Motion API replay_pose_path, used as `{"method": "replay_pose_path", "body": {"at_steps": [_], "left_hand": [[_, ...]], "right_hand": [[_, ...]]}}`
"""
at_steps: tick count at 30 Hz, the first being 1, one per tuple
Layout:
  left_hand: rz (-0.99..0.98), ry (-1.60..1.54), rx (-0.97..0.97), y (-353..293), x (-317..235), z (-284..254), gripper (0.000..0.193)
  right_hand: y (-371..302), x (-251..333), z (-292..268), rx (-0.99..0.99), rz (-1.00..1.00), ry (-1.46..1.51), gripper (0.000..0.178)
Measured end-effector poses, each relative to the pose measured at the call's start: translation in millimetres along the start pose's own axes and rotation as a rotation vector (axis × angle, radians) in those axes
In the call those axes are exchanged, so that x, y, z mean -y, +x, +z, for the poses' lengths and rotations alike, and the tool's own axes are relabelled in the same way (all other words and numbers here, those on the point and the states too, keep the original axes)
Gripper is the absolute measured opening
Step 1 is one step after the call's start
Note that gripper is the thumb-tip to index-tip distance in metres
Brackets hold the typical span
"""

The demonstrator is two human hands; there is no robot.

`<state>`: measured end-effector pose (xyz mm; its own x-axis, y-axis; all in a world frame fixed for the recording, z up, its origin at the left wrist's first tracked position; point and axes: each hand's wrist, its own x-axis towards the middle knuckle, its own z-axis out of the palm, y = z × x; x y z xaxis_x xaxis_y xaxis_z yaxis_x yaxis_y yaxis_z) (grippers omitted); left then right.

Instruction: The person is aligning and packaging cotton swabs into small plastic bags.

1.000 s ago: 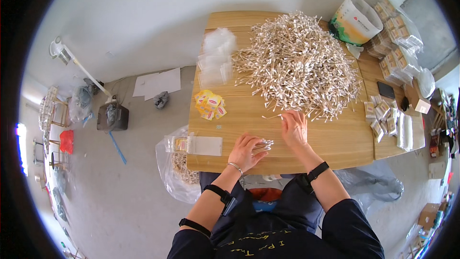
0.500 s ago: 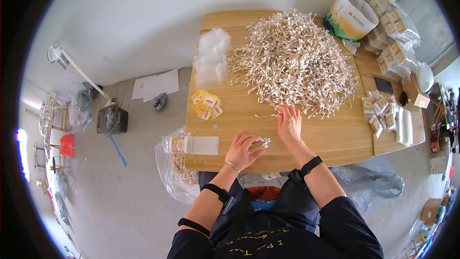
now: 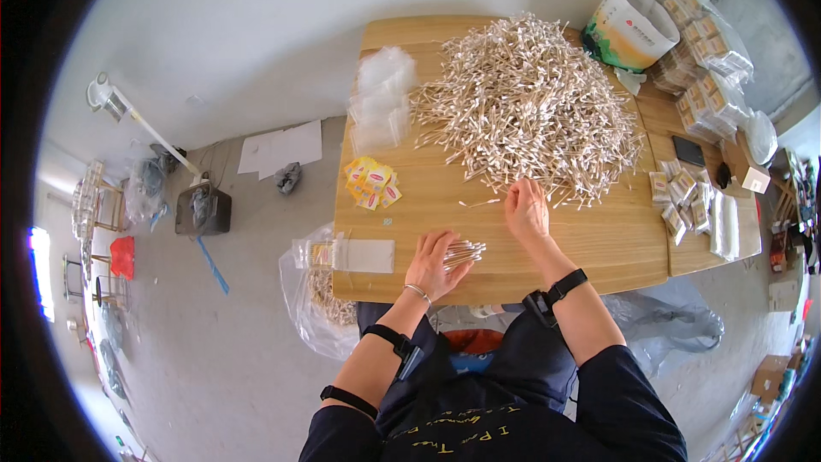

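A large heap of cotton swabs (image 3: 530, 103) with wooden sticks and white tips covers the far middle of the table. Near the front edge, my left hand (image 3: 430, 269) is closed round a small bundle of swabs (image 3: 464, 253), their tips pointing right. My right hand (image 3: 528, 211) is at the near edge of the heap, its fingers drawn together. Whatever is between those fingertips is hidden. Just left of it, a loose swab (image 3: 481, 203) lies on the wood.
Left on the table (image 3: 590, 244) are clear plastic bags (image 3: 382, 94), yellow-and-white cards (image 3: 371, 182) and a white strip (image 3: 369, 256) at the edge. To the right stand a paper bucket (image 3: 631, 28), wrapped stacks of packs (image 3: 714, 103), small packs (image 3: 682, 197) and a dark phone-like slab (image 3: 688, 151).
My right hand has shifted slightly right and farther into the heap's near edge, away from the loose swab, and its fingers are curled tighter. My left hand keeps its bundle in place.
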<state>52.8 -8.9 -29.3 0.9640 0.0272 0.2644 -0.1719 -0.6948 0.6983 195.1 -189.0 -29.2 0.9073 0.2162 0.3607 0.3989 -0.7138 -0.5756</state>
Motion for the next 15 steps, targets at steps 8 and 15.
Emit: {"method": "replay_pose_path", "body": {"at_steps": [8,15], "left_hand": [[0.001,0.025,-0.076,-2,1,1,0.071],[-0.069,-0.144,-0.129,-2,3,2,0.069]], "right_hand": [[-23,12,-2,0.038,-0.086,-0.038,0.017],[-39,35,3,0.216,-0.245,0.076,0.019]]}}
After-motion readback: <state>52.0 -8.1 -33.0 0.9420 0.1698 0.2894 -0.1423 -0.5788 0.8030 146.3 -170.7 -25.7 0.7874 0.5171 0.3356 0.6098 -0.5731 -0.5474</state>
